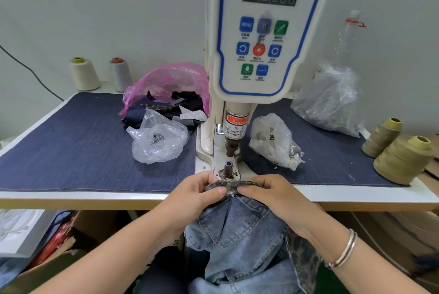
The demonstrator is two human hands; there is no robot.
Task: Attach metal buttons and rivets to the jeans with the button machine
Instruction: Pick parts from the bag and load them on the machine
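Observation:
Blue jeans [240, 241] hang from the table's front edge into my lap. My left hand [197, 195] and my right hand [268, 195] pinch the waistband edge [231, 183] between thumbs and fingers, thumb tips almost touching. The band sits just in front of the lower die post [228, 167] of the white servo button machine [259, 32]. The upper punch [232, 145] stands raised above the post. Something small and shiny shows at the fabric edge between my thumbs; I cannot tell what it is.
A clear bag with metal buttons [158, 142] lies left of the machine, another clear bag [275, 142] right of it. A pink bag of fabric scraps [166, 94] and a large clear bag [330, 101] sit behind. Thread cones [401, 160] stand at right, two more cones [84, 73] at back left.

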